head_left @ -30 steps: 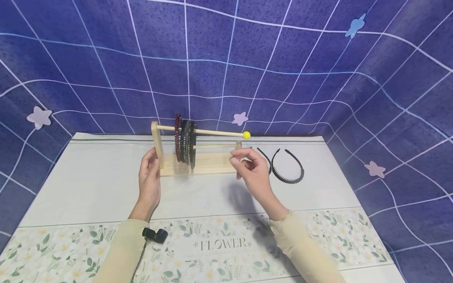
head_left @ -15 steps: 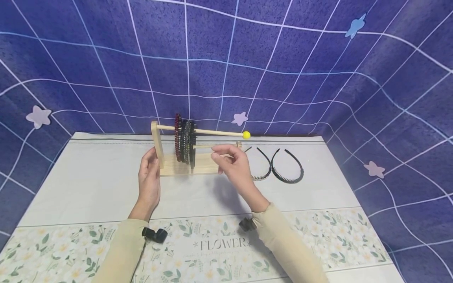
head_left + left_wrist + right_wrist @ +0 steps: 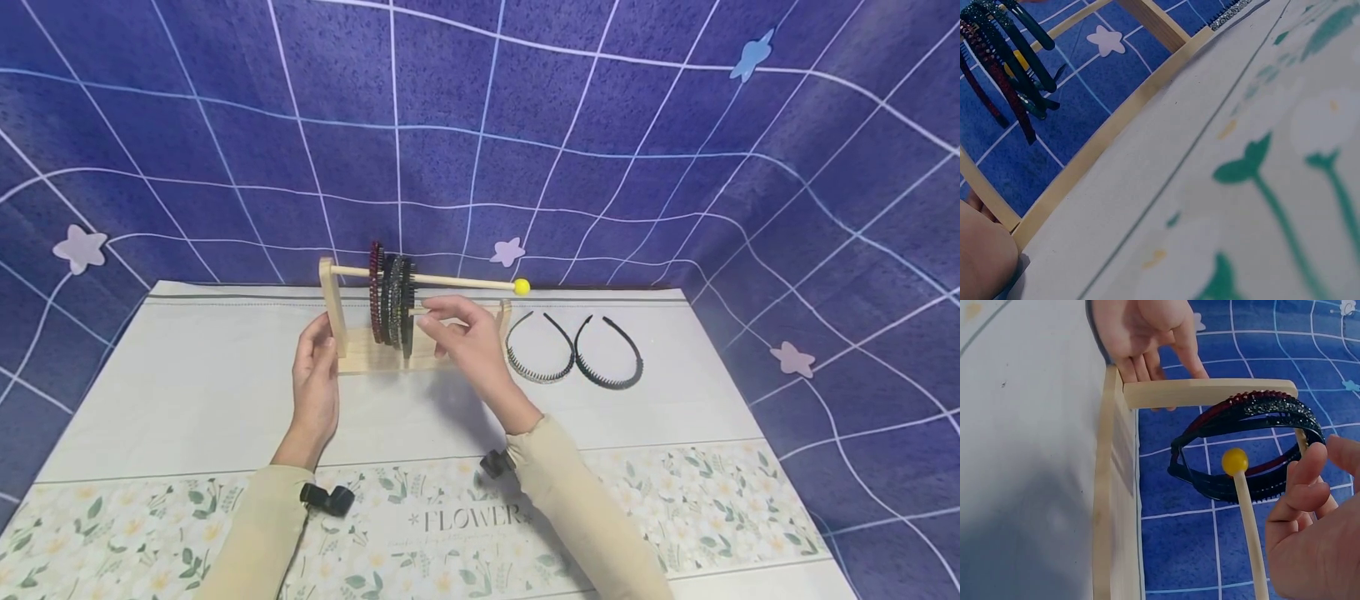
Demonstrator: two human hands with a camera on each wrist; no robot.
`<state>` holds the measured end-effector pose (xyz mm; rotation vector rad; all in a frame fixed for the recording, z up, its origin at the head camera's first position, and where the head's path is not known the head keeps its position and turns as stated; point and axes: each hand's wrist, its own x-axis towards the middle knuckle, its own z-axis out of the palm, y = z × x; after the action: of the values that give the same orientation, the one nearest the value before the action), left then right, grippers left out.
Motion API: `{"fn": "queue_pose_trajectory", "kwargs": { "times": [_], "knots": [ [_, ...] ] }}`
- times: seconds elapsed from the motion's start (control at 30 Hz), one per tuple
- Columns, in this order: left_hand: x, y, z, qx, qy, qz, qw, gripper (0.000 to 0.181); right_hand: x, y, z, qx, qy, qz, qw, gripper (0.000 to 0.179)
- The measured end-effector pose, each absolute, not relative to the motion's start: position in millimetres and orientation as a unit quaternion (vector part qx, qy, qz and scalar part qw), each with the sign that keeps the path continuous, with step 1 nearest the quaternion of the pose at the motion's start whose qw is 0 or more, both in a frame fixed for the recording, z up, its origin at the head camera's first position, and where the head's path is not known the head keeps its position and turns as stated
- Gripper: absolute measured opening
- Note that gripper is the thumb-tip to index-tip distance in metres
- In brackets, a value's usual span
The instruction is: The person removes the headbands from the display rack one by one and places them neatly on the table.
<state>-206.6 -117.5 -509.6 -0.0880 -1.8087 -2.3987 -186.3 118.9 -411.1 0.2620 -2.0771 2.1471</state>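
Note:
A wooden headband stand [image 3: 363, 360] bears several toothed headbands [image 3: 397, 312]: black ones, a glittery one and a dark red one. They hang together toward its left end. My left hand [image 3: 315, 379] holds the foot of the left post [image 3: 333, 308], fingers reaching past it and thumb at the front. My right hand [image 3: 471, 340] is just right of the hanging headbands, loosely bent, thumb and index finger apart with nothing visible between them. In the right wrist view, a rod with a yellow ball [image 3: 1235, 461] points into the headband loops, beside the right hand's fingers.
Two loose headbands lie right of the stand, one silver and black [image 3: 542, 377] and one black [image 3: 611, 384]. The upper rod ends in a yellow ball [image 3: 521, 287]. A blue gridded cloth [image 3: 450, 167] hangs behind the white table cover [image 3: 187, 400].
My right hand has moved left along the stand, from its right post to beside the hanging headbands, uncovering the silver loose headband. My left hand has stayed at the left post.

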Motion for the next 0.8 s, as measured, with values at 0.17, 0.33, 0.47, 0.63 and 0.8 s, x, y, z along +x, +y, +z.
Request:
{"fn": "queue_pose_trajectory", "kwargs": {
  "times": [0.17, 0.33, 0.47, 0.63, 0.8],
  "knots": [
    [-207.1, -118.2, -509.6, -0.026, -0.594, -0.801, 0.073, 0.044, -191.0, 111.0, -410.7, 0.087, -0.696, 0.710, 0.057, 0.031],
    [-207.2, -118.8, -509.2, -0.028, -0.593, -0.802, 0.074, 0.045, -194.6, 105.4, -409.6, 0.080, -0.697, 0.711, 0.041, 0.033],
    [-206.9, -119.0, -509.2, -0.026, -0.593, -0.802, 0.073, 0.045, -196.3, 102.2, -407.4, 0.073, -0.700, 0.709, 0.034, 0.035],
    [-205.8, -117.8, -508.5, -0.026, -0.598, -0.798, 0.071, 0.045, -197.3, 99.1, -406.3, 0.071, -0.691, 0.718, 0.035, 0.034],
    [-205.9, -117.0, -508.6, -0.032, -0.599, -0.797, 0.070, 0.045, -197.1, 98.1, -406.3, 0.076, -0.685, 0.723, 0.047, 0.029]
  ]
}}
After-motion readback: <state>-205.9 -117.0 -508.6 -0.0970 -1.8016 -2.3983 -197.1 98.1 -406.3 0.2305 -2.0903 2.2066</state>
